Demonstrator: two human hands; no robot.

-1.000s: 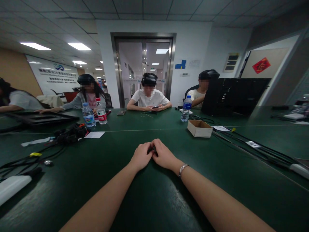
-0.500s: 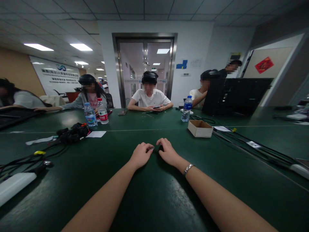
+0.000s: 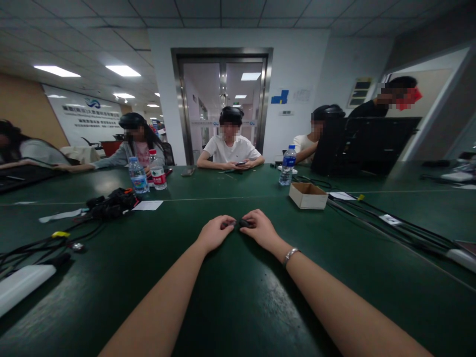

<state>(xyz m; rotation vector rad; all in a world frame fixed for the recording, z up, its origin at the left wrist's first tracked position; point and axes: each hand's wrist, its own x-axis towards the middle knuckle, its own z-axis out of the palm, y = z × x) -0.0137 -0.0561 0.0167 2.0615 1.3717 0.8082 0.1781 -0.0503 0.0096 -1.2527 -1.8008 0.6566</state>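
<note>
Over the green table (image 3: 223, 297), both arms reach forward and the hands nearly meet. My left hand (image 3: 214, 233) is closed, with thumb and fingers around a small dark, partly shiny object (image 3: 227, 224). My right hand (image 3: 263, 230) pinches a small black rounded object (image 3: 244, 223). A narrow gap separates the two objects. Both are too small to identify, and fingers cover part of each.
An open cardboard box (image 3: 308, 203) stands right of my hands, with a water bottle (image 3: 287, 166) behind it. Cables (image 3: 386, 218) run along the right; black gear (image 3: 113, 203) and two bottles are left. A person (image 3: 231, 148) sits opposite, holding a phone.
My hands have turned slightly, and the dark objects in them show more clearly. At the back right, a standing person has moved to the right.
</note>
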